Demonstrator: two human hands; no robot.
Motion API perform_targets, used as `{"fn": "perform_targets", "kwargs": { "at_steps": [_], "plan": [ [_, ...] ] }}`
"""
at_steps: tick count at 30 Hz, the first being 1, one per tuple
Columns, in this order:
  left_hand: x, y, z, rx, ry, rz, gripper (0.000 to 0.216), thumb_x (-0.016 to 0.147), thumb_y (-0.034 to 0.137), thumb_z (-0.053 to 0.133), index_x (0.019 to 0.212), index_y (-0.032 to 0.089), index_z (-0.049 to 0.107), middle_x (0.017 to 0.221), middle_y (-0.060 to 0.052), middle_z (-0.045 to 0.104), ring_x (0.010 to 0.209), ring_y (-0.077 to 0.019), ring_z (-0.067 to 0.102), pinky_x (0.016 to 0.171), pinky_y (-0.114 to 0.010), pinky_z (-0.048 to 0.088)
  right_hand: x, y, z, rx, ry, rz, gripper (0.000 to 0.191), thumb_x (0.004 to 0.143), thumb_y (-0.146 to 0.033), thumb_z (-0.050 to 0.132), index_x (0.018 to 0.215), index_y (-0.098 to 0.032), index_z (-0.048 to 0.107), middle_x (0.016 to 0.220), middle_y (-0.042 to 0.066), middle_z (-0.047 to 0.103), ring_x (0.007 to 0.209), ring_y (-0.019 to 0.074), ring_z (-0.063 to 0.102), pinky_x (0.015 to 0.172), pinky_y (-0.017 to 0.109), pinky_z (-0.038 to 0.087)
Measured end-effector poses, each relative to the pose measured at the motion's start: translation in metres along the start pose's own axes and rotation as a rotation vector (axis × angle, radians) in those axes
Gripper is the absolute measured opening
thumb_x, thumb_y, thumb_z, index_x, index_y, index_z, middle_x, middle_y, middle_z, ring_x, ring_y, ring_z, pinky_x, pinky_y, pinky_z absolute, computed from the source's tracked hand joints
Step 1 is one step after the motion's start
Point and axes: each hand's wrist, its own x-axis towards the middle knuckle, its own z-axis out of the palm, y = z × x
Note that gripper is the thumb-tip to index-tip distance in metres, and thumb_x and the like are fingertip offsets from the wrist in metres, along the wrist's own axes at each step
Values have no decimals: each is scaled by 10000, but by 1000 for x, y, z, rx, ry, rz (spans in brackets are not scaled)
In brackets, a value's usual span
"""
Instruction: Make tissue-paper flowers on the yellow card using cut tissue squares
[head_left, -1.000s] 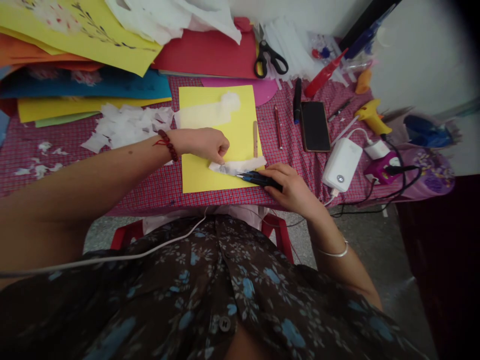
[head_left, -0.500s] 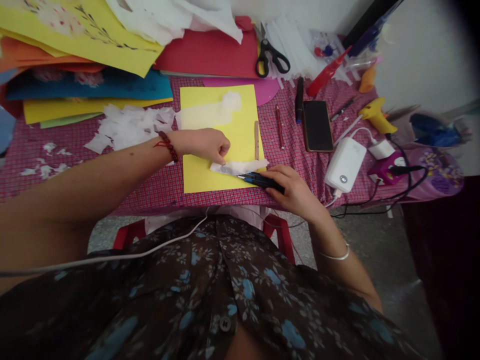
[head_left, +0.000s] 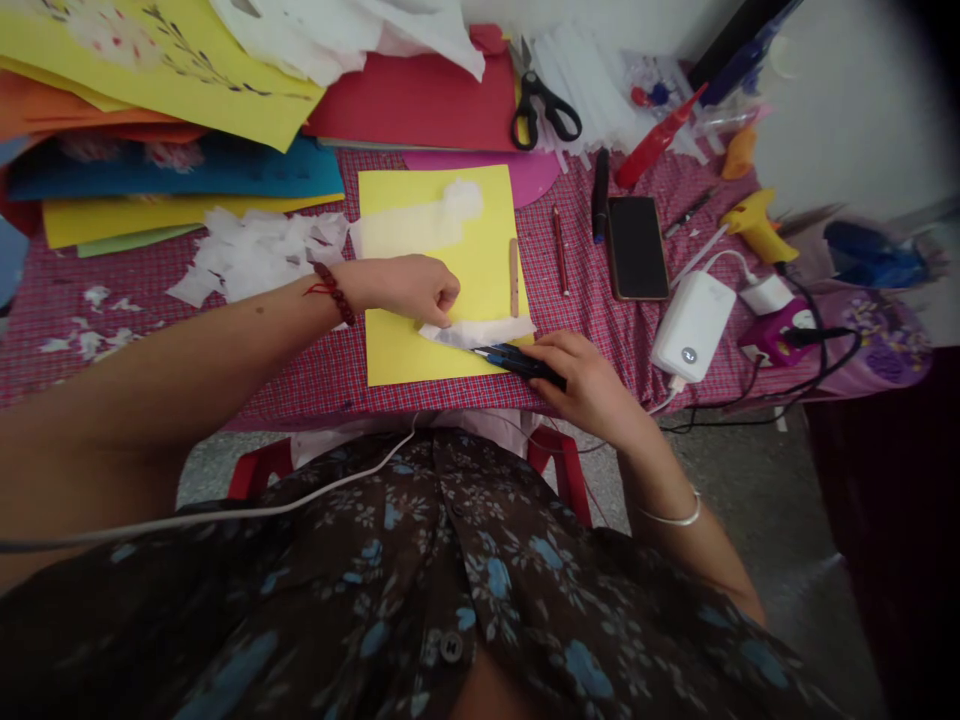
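A yellow sheet of card (head_left: 397,350) lies in front of me, with a pale paper strip (head_left: 412,230) and a round white tuft (head_left: 463,198) on its upper part. My left hand (head_left: 420,288) is closed over the card, its fingertips pinching the left end of a thin white paper strip (head_left: 487,331). From the right, my right hand (head_left: 577,375) is wrapped round a slim black-and-blue tool (head_left: 517,362). The tool's narrow pale tips point left, just below the strip; its exact kind is unclear. A flat brown stick (head_left: 514,275) rests at the card's right edge.
Torn white paper pieces (head_left: 259,250) are heaped left of the card. Black-handled scissors (head_left: 536,105), a red pencil (head_left: 561,252), a phone (head_left: 637,248), a white power bank (head_left: 694,328) and a yellow glue gun (head_left: 757,225) lie beyond and to the right. Coloured sheets (head_left: 180,170) are stacked at upper left.
Both hands stay almost where they were, with the paper strip and the tool still in them. The view has shifted only slightly.
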Motion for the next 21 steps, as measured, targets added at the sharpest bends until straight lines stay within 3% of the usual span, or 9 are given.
{"fn": "perform_targets", "kwargs": {
  "at_steps": [11,21],
  "plan": [
    [1,0,1,24,-39,-28,212,747,314,635,859,146,702,710,-38,637,634,-151,520,630,-291,302,-38,-48,21,-103,41,81,377,917,-146,595,1291,-99,574,1144,194,645,1063,331,604,907,508,555],
    [0,-1,-2,20,-1,33,205,753,287,591,839,136,700,699,-37,657,617,-131,515,612,-266,330,-45,-47,21,-54,52,109,414,906,-144,586,1320,-143,571,1149,175,641,1056,323,617,910,517,555]
  ]
}}
